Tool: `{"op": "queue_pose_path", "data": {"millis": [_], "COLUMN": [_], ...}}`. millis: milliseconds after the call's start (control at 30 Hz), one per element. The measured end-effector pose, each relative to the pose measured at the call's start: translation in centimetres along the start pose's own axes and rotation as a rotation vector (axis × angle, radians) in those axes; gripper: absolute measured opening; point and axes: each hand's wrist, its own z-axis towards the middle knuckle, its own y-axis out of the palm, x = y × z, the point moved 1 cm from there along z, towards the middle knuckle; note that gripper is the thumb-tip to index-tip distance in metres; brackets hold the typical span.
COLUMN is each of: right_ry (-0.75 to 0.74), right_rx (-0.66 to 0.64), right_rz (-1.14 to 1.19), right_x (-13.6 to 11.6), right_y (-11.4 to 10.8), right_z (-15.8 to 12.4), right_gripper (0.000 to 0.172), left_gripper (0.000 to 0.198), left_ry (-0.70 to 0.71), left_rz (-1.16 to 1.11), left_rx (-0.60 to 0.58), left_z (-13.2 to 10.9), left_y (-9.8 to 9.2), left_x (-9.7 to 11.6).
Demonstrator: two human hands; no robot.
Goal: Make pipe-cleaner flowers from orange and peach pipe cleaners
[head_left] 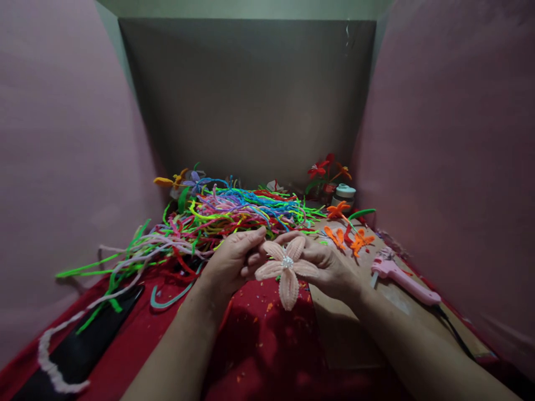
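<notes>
A pale pink pipe-cleaner flower (288,287) with five petals and a white beaded centre faces me above the red cloth. Behind its right petals, my right hand (330,267) has its fingers closed on it. My left hand (238,256) is at the flower's left side, thumb and fingers bent together next to the petals. Whatever its fingertips pinch is too small or hidden to make out. Just beyond both hands spreads a big heap of coloured pipe cleaners (251,206).
A pink glue gun (405,281) lies on a brown board (346,340) at right, its cord trailing forward. Orange pipe-cleaner flowers (361,240) lie behind it, near a lidded jar (344,195). A black flat object (83,345) is at left on the red cloth (254,356). Walls enclose three sides.
</notes>
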Motion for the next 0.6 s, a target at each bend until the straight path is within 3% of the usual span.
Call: {"op": "queue_pose_path", "data": {"millis": [167,333,433,600], "right_ry": [-0.013,-0.019,0.036,0.137], "right_rx": [0.049,0.187,0.274,0.390], "right_rz": [-0.044,-0.035,0.008,0.124], "right_x": [-0.3,0.2,0.7,0.8], "right_y": [0.0,-0.1,0.0,0.4], "right_z": [0.2,0.3,0.2,0.2], "right_gripper": [0.015,0.010,0.014,0.012], "left_gripper": [0.041,0.029,0.020,0.014], "left_ry": [0.017,0.003,0.082,0.254], "left_rz": [-0.071,-0.017,0.111,0.251], "left_rx": [0.028,0.035,0.066,0.003], "left_z": [0.5,0.8,0.9,0.9], "left_y": [-0.5,-0.1,0.4,1.5], "left_x": [-0.4,-1.1,-1.5,-1.5]}}
